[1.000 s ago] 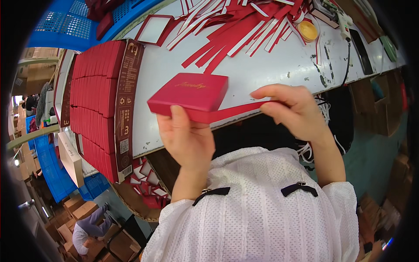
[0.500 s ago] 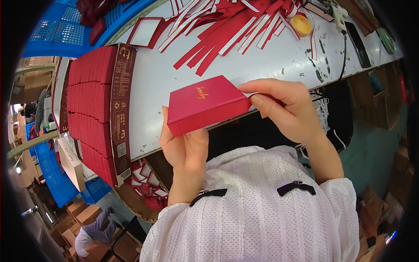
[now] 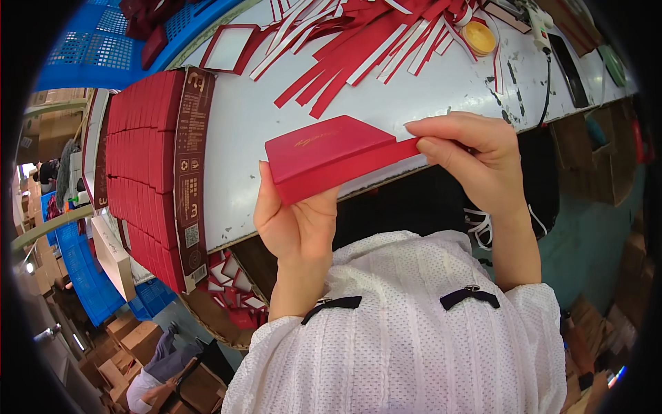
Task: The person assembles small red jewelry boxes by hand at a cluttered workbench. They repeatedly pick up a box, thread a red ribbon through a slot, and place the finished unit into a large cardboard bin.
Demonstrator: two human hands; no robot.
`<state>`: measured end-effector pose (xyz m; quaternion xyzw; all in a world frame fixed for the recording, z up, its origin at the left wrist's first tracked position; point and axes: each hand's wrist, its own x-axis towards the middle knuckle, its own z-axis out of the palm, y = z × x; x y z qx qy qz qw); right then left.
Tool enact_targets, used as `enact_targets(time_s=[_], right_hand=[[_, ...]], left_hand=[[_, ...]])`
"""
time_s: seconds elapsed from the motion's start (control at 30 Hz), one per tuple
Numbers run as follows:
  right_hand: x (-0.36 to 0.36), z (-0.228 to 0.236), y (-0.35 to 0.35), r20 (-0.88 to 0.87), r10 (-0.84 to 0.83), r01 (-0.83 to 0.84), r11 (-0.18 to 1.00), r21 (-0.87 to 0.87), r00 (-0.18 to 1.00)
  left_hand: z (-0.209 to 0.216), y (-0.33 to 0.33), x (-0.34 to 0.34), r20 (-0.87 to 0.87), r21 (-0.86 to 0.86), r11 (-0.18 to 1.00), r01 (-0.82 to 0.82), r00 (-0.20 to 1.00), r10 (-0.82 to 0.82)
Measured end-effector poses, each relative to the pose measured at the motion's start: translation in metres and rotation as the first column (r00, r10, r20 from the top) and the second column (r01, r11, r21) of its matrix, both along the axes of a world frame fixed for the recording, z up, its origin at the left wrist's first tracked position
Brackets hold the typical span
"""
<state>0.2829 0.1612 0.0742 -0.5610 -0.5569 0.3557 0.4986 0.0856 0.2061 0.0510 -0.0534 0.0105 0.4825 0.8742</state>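
The right hand (image 3: 476, 152) has drawn outward toward 3 o'clock since half a second ago, when its fingertips sat right at the edge of the red box (image 3: 334, 145), and a short length of red strip (image 3: 407, 148) now shows between them; the box keeps about the same place but has tipped, so its top looks narrower. The box is held up over the near edge of the white table (image 3: 241, 138), and with it as the middle of the clock, the left hand (image 3: 296, 217) is at 7 o'clock, its thumb against the left end and its fingers underneath, partly hidden, supporting it. The right thumb and forefinger are pressed together, pinching the strip, which runs out from the box's right corner; where it begins on the box I cannot tell, since the reds match. A heap of red and white strips (image 3: 372, 48) lies between 12 and 1 o'clock, a yellow tub (image 3: 478, 38) between 1 and 2, a black phone (image 3: 569, 72) at 2, an open white-lined tray (image 3: 229, 50) between 10 and 11, and rows of red boxes (image 3: 141, 159) in a brown carton (image 3: 189, 172) at 9
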Motion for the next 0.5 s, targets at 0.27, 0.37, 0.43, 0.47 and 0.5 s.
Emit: enact_targets(time_s=[0.27, 0.37, 0.43, 0.47, 0.5], right_hand=[[-0.014, -0.004, -0.002, -0.053, -0.036, 0.038, 0.999, 0.038, 0.998], [-0.02, -0.006, -0.004, 0.11, 0.053, -0.064, 0.993, 0.103, 0.992], [-0.022, -0.005, -0.006, 0.116, 0.027, -0.035, 0.997, 0.072, 0.993], [-0.019, -0.003, -0.006, 0.129, 0.002, -0.008, 0.999, 0.05, 0.992], [-0.015, -0.003, -0.006, 0.144, -0.03, 0.026, 0.999, 0.028, 0.989]], left_hand=[[-0.005, -0.006, 0.007, -0.002, -0.03, 1.0, 0.009, 1.0, -0.009], [-0.009, -0.007, 0.025, -0.428, 0.374, 0.924, -0.082, 0.868, 0.251], [-0.011, -0.007, 0.03, -0.612, 0.439, 0.894, -0.095, 0.697, 0.374], [-0.007, -0.004, 0.031, -0.612, 0.343, 0.929, -0.141, 0.716, 0.335], [-0.003, -0.002, 0.03, -0.544, 0.271, 0.952, -0.143, 0.793, 0.274]])
